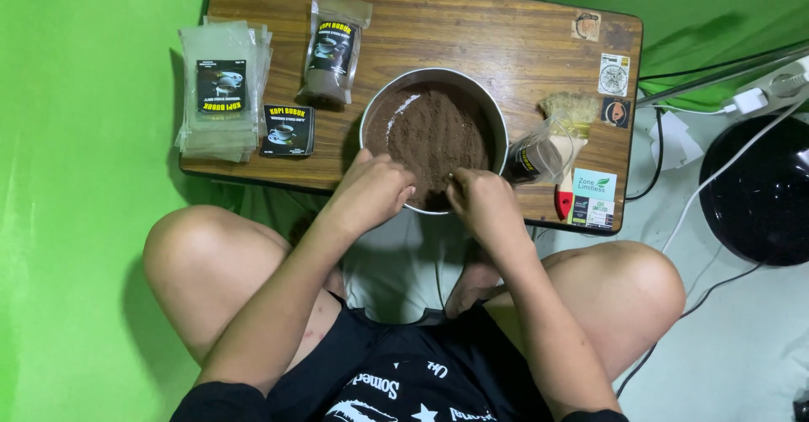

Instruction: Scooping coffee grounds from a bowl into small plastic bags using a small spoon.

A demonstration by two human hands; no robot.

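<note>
A low wooden worktop (522, 43) with rounded corners stands on a bright green backdrop (76, 220) that covers the floor at left and beyond the far edge. Right of it the floor is pale (742, 338) — white cables (716, 178) cross it, near a round black object (758, 194). Light is even, shadows soft.

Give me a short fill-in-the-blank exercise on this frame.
1. Both hands, left hand and right hand, are at the near rim of a round metal ____ of brown powder.
2. The table is made of ____.
3. The stack of empty pouches lies at the table's ____ end.
Missing words: bowl; wood; left
</note>
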